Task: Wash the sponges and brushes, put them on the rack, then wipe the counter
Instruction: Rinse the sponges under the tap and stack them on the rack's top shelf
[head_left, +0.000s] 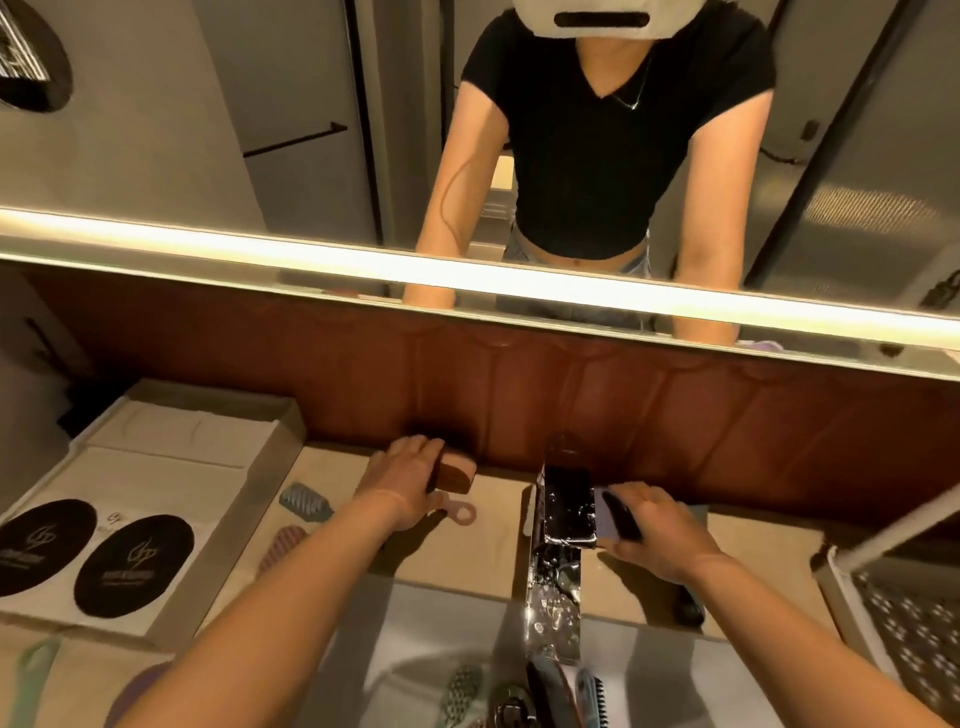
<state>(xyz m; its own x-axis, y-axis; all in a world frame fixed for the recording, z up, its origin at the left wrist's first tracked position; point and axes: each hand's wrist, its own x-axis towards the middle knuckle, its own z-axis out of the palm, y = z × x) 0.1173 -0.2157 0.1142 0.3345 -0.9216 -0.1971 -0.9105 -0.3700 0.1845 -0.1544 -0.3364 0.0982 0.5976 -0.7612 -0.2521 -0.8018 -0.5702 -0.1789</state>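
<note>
Left hand (402, 486): fingers curled round a brown wooden-backed brush with pale pad (457, 475), centre-left, on the beige bench (483, 545). Right hand (657, 527): fingers gripping a black-handled brush (621, 514) beside the chrome tap (566, 501). Risk: wet handles may slip loose.

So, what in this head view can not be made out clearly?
Head view only:
Dark-handled tool in the right hand: its head hidden by fingers and faucet.
Wooden brush: partly covered by the left hand.
Brushes in the sink: cut off by the bottom edge.
Rack: cut off by the right edge.
Print on the black ovals: too small.
</note>
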